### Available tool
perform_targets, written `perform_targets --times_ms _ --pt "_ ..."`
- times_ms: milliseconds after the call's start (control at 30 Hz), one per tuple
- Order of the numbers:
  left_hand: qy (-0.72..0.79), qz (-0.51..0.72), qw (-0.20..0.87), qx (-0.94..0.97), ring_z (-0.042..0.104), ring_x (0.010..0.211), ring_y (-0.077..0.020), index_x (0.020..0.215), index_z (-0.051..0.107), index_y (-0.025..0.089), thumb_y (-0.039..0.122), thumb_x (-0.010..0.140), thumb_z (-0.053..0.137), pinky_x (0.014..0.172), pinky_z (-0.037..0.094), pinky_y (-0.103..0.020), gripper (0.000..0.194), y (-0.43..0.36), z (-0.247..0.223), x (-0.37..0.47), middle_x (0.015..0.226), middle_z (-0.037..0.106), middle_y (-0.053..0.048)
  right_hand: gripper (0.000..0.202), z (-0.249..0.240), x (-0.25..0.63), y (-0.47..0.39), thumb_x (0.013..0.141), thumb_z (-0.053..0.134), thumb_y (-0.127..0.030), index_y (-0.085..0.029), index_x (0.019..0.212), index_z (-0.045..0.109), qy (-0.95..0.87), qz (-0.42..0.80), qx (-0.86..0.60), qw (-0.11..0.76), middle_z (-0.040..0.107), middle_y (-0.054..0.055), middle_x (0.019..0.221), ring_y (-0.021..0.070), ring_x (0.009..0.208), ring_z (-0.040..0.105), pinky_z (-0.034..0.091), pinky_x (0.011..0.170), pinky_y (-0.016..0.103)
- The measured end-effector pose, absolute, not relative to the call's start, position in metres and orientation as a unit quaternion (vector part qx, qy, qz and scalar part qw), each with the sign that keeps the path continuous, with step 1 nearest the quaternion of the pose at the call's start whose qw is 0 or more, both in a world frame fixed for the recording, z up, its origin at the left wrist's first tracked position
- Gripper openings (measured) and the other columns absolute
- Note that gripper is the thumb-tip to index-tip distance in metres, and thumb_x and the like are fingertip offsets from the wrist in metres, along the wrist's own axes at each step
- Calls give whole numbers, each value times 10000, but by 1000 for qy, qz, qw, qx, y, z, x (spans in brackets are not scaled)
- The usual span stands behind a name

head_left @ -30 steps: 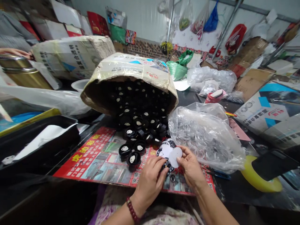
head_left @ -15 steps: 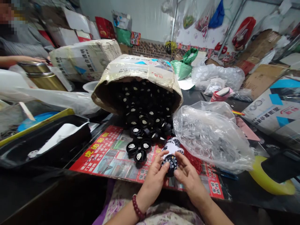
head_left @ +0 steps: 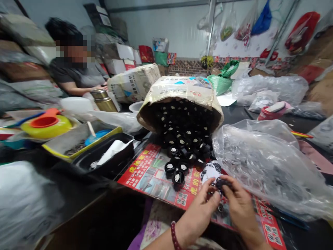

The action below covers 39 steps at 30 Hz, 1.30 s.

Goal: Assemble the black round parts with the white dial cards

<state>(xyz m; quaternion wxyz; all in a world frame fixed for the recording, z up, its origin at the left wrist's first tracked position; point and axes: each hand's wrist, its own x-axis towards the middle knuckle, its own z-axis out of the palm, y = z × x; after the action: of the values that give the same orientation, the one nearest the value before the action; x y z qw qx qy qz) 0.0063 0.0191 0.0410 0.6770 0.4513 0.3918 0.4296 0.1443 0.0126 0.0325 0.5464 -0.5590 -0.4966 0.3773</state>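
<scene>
My right hand (head_left: 240, 205) pinches a small black round piece (head_left: 221, 183) between thumb and fingers. Close beside it, my left hand (head_left: 200, 208) has thumb and fingers curled together; what lies between them is mostly hidden. Just beyond the fingertips lie white and black printed discs (head_left: 211, 171). Black round caps (head_left: 178, 177) with pale marks on top stand on the red printed sheet (head_left: 145, 173). More of these caps spill from a tipped carton (head_left: 182, 91). A clear plastic bag (head_left: 260, 163) of transparent rings rests to the right of my hands.
Left of the sheet sit a black tray (head_left: 121, 158) with white paper and a yellow-rimmed box (head_left: 80, 142). A yellow tape roll (head_left: 47, 126) and gold flask (head_left: 104, 100) stand farther back. Another person (head_left: 78, 73) sits at far left. Plastic bags (head_left: 273, 90) lie at the back right.
The view has swung left, bringing the other person and the tape roll into sight. The dark disc with dial-like markings no longer shows face-up; my right hand now grips a black piece.
</scene>
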Motion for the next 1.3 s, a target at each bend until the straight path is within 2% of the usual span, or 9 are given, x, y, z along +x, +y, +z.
perform_targets --times_ms 167,233,367,533,733,867,1000,1100,1300 --pt "563 436 227 664 580 983 -247 1052 627 199 376 822 531 899 436 -409 306 62 56 -75 1060 643 -105 378 45 161 10 620 770 -467 -192 777 564 -314 583 -528 531 625 -3 548 148 418 575 446 371 232" --pt "654 331 179 656 598 935 -266 1008 637 181 435 785 546 845 448 -395 350 87 50 -103 1012 658 -110 424 41 152 6 590 780 -502 -184 759 556 -286 622 -528 503 600 -15 502 136 359 544 388 310 208" --pt "665 285 231 651 630 697 -243 786 646 184 432 710 597 626 462 -319 264 119 30 -125 705 676 -53 496 32 131 7 582 737 -607 -188 743 527 -241 666 -515 483 578 -33 455 124 318 523 341 279 180" --pt "695 332 232 594 544 449 -177 904 555 184 450 775 520 473 398 -267 298 102 41 -116 473 540 42 499 33 123 11 603 715 -614 -183 739 503 -259 664 -526 463 583 -35 459 123 331 541 333 283 165" --pt "506 380 565 529 463 347 -100 1040 596 215 425 734 632 320 337 -189 373 46 52 -53 512 550 47 347 37 117 13 687 679 -483 -173 686 524 -383 657 -542 359 555 -57 432 103 308 514 290 265 150" --pt "462 371 644 484 398 305 -42 954 624 193 337 674 718 274 284 -143 329 33 40 -33 547 569 46 278 39 123 16 666 714 -373 -168 638 530 -428 661 -536 304 536 -68 409 85 290 487 276 258 134" --pt "488 447 648 377 317 277 -16 951 569 184 351 687 714 257 219 -114 345 33 36 -25 477 493 93 385 37 125 16 608 782 -388 -185 814 528 -317 736 -441 404 623 -35 549 115 417 580 392 329 154" --pt "471 510 657 294 336 294 -33 969 525 202 384 705 698 271 273 -120 365 32 35 -14 448 447 115 411 32 113 11 599 805 -364 -187 808 499 -247 760 -363 479 650 0 655 136 527 626 425 365 164" --pt "446 530 677 248 373 296 -44 1026 478 222 383 683 724 282 332 -143 452 26 29 1 482 469 118 379 22 96 9 649 765 -390 -191 808 485 -225 687 -425 545 615 -26 566 104 425 556 374 328 150"
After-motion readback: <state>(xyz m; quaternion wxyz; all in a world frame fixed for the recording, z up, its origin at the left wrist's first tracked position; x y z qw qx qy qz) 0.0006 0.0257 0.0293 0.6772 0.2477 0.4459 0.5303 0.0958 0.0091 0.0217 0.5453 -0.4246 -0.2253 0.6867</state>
